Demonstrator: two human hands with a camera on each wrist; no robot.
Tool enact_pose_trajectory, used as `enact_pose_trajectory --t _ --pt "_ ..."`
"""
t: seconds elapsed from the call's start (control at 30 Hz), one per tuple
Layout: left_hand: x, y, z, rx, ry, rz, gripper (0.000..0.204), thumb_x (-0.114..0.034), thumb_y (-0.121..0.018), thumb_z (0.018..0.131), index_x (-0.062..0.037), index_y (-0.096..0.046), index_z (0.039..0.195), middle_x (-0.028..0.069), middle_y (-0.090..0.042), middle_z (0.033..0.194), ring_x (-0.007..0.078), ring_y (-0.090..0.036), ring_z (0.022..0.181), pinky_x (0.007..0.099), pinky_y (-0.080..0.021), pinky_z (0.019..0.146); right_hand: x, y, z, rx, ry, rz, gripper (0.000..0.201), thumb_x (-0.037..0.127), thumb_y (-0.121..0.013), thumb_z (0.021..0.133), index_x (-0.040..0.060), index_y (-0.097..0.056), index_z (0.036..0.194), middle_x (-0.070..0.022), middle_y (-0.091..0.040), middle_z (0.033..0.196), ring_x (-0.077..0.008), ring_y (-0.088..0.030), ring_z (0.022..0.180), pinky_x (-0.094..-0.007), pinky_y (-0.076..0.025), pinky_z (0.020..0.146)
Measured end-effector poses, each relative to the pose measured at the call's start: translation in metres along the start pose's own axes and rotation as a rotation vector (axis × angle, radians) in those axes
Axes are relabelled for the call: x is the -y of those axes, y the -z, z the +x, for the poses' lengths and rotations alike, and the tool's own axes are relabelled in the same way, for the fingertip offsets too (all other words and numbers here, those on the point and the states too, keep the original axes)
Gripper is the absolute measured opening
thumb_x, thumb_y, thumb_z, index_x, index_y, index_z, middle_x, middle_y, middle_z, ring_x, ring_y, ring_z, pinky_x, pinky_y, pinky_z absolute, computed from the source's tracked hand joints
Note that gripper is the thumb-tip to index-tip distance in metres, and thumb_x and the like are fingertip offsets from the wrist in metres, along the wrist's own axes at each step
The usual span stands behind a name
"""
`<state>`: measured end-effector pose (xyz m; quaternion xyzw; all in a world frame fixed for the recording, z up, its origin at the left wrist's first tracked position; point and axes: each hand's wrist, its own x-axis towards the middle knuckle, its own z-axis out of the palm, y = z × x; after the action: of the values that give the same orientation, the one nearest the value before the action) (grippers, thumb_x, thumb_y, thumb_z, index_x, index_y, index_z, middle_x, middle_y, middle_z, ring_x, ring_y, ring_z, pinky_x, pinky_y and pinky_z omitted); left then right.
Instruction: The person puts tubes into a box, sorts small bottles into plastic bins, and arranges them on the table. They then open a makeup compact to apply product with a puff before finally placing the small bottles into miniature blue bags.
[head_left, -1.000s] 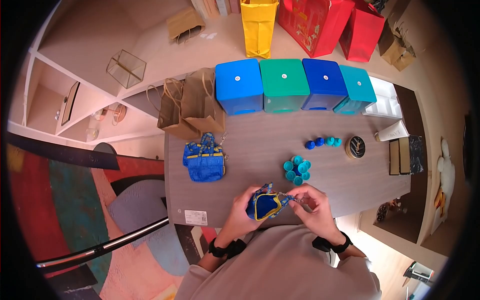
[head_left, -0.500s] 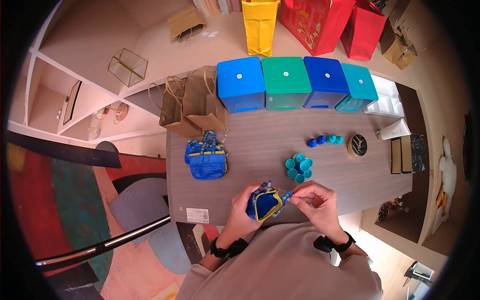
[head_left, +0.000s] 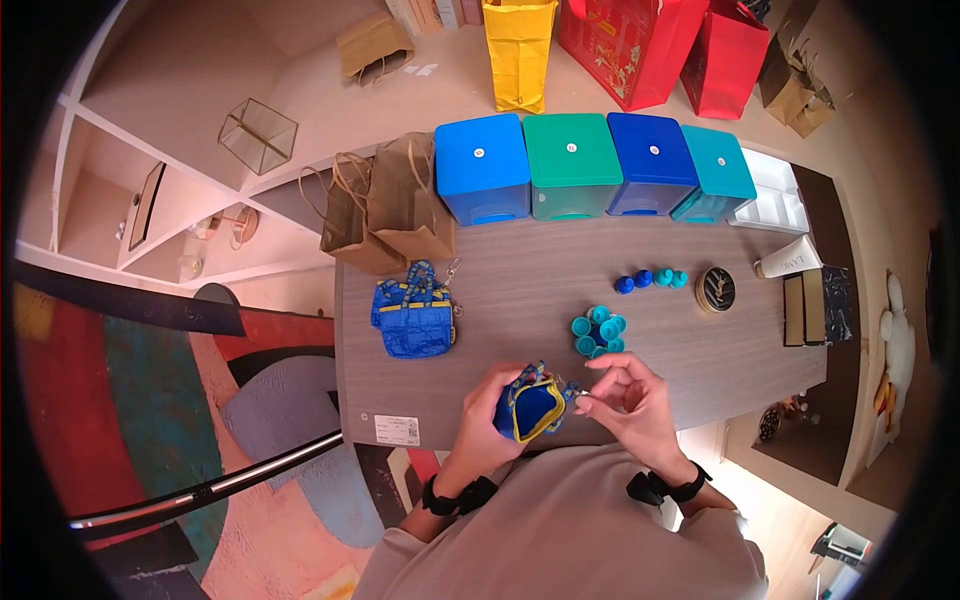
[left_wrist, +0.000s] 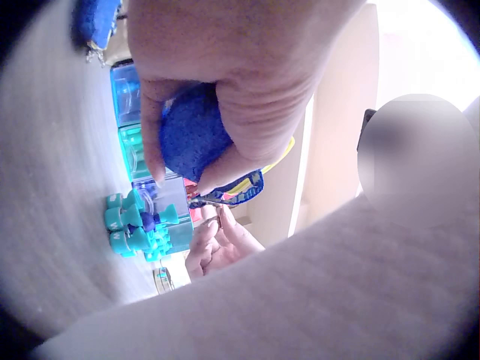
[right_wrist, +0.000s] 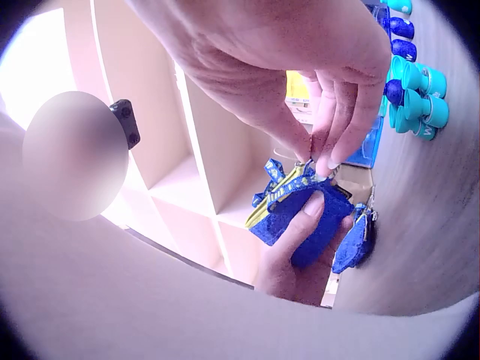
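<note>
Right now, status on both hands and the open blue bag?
Left hand gripping blue bag, mouth open. Right hand pinching at its corner. Teal pieces just beyond; nothing blocking.

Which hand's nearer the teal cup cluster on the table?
Right. The right hand is just on the person's side of the teal cup cluster; the left hand, gripping the open blue pouch, is farther off, toward the person's left.
</note>
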<state>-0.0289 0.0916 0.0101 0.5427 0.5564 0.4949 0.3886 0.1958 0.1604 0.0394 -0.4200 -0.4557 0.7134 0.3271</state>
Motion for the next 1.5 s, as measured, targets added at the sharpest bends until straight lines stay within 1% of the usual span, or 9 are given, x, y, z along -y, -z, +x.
enact_pose_trajectory --t 0.13,0.37,0.67,0.83,0.9,1.03,1.13,1.33,1.5 --pt "0.002 0.0 -0.002 0.004 -0.036 0.0 0.063 0.0 -0.095 0.077 -0.0017 -0.066 0.132 0.0149 -0.075 0.127 0.0307 -0.076 0.115 0.0377 -0.058 0.1 0.001 0.003 0.0 0.095 -0.052 -0.051 0.052 -0.01 -0.077 0.098 -0.0007 -0.061 0.147 0.0 -0.066 0.095 -0.0121 -0.074 0.096 -0.0294 -0.062 0.091" --pt "-0.001 0.001 0.002 -0.029 -0.046 -0.027 0.063 -0.001 -0.096 0.079 -0.0023 -0.065 0.134 0.0139 -0.077 0.127 0.0271 -0.077 0.115 0.0369 -0.059 0.099 0.006 0.003 0.0 0.232 -0.115 0.068 0.055 -0.006 -0.075 0.101 0.0026 -0.059 0.153 0.0004 -0.066 0.096 -0.0114 -0.073 0.099 -0.0274 -0.059 0.092" --pt "0.006 0.0 -0.004 0.026 -0.065 -0.043 0.059 -0.002 -0.093 0.079 -0.0009 -0.065 0.13 0.0158 -0.077 0.127 0.0252 -0.076 0.117 0.0367 -0.058 0.102 -0.004 0.006 0.004 0.246 -0.168 0.077 0.033 -0.003 -0.076 0.103 -0.0008 -0.069 0.135 -0.0046 -0.076 0.103 -0.0112 -0.074 0.103 -0.0294 -0.063 0.097" --pt "0.003 0.001 -0.002 0.038 -0.073 -0.02 0.056 -0.002 -0.093 0.079 -0.0003 -0.066 0.128 0.0158 -0.077 0.126 0.0251 -0.076 0.116 0.0365 -0.058 0.102 -0.01 0.006 0.001 0.166 -0.125 -0.136 0.012 -0.002 -0.078 0.1 -0.0003 -0.069 0.106 -0.0008 -0.073 0.094 -0.0088 -0.072 0.086 -0.0261 -0.062 0.081" --pt "0.004 0.001 -0.003 0.036 -0.077 -0.047 0.063 -0.004 -0.096 0.078 -0.0027 -0.066 0.133 0.0172 -0.075 0.127 0.0335 -0.076 0.114 0.0395 -0.059 0.098 -0.01 0.004 0.0 0.157 -0.064 -0.243 0.012 0.001 -0.079 0.1 -0.0003 -0.067 0.1 -0.0005 -0.071 0.089 -0.0071 -0.067 0.08 -0.0252 -0.057 0.074" --pt "0.002 0.001 -0.004 0.034 -0.073 -0.04 0.062 -0.004 -0.096 0.078 -0.0023 -0.065 0.132 0.0175 -0.074 0.127 0.0339 -0.076 0.114 0.0393 -0.059 0.098 -0.003 -0.002 -0.004 0.127 0.026 -0.549 0.028 0.013 -0.077 0.103 -0.0009 -0.06 0.086 -0.008 -0.065 0.073 -0.0102 -0.058 0.061 -0.0312 -0.045 0.055" --pt "0.007 0.002 -0.006 0.038 -0.068 -0.018 0.062 -0.003 -0.096 0.077 -0.0019 -0.065 0.131 0.0177 -0.074 0.128 0.0338 -0.076 0.115 0.0388 -0.058 0.099 -0.007 -0.004 -0.005 0.103 0.174 -0.624 0.032 0.013 -0.075 0.103 -0.0012 -0.055 0.082 -0.0115 -0.061 0.071 -0.0138 -0.058 0.058 -0.0347 -0.043 0.053" --pt "0.01 0.001 -0.01 0.078 -0.055 -0.027 0.065 0.001 -0.094 0.076 -0.0018 -0.063 0.133 0.0178 -0.073 0.13 0.0327 -0.075 0.118 0.0379 -0.057 0.101 0.001 -0.003 -0.007 0.125 0.083 -0.488 0.023 0.007 -0.078 0.099 -0.0002 -0.058 0.09 -0.0074 -0.066 0.077 -0.0119 -0.064 0.065 -0.0309 -0.048 0.055" --pt "0.006 0.005 -0.01 0.055 0.012 -0.037 0.069 0.003 -0.092 0.077 -0.0033 -0.06 0.137 0.0164 -0.072 0.131 0.0304 -0.074 0.12 0.0374 -0.057 0.104 -0.001 -0.003 -0.007 0.235 0.165 -0.398 0.02 0.007 -0.081 0.098 0.001 -0.063 0.098 -0.0045 -0.069 0.085 -0.0118 -0.069 0.073 -0.0285 -0.055 0.063"
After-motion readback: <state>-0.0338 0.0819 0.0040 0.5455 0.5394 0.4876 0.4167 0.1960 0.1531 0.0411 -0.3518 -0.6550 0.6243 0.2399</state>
